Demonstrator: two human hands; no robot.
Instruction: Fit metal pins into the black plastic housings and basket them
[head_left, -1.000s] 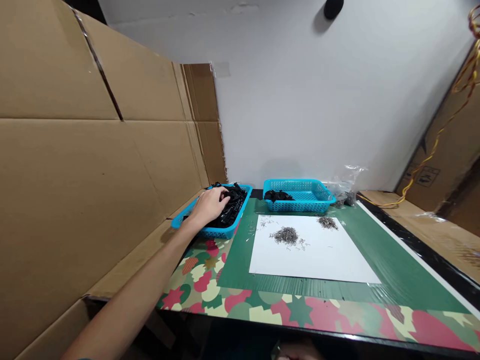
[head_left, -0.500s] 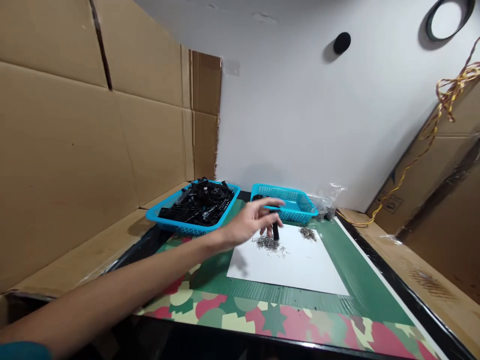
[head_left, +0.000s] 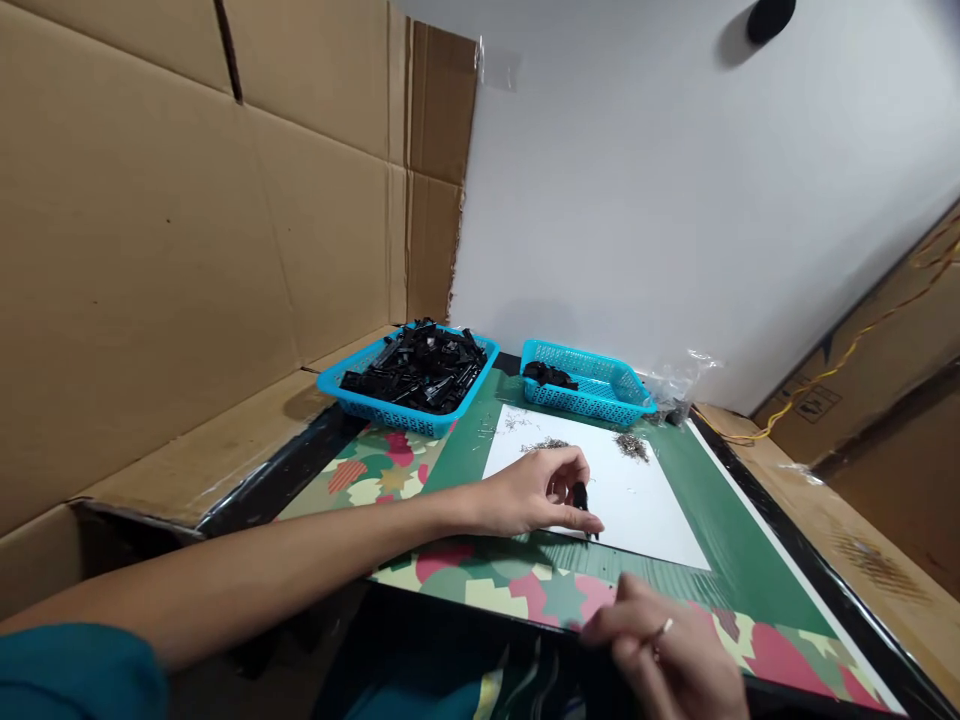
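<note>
Appears to be at a holding step: gripping a small black plastic piece (head_left: pixel 580 495) in the left hand (head_left: pixel 529 490), clamped between thumb and curled fingers, at the near edge of the white paper sheet (head_left: pixel 660 520); cannot tell whether touching the paper. Holds the right hand (head_left: pixel 675 640), blurred, apart from the piece, nearer the body at the front edge of the surface (head_left: pixel 517 595), fingers curled inward; cannot tell whether holding anything. Seems to call, as a next move, for keeping the pinch steady and the free end exposed, with the right hand brought closer, and for not scattering the loose metal parts (head_left: pixel 632 446) piled on the sheet. Looks dark and slim, roughly upright, with narrow prong-like tips pointing down past the thumb; partly hidden by fingers, too small for finer detail. Resembles the black pieces (head_left: pixel 431 370) heaped in the left blue basket (head_left: pixel 401 415).
</note>
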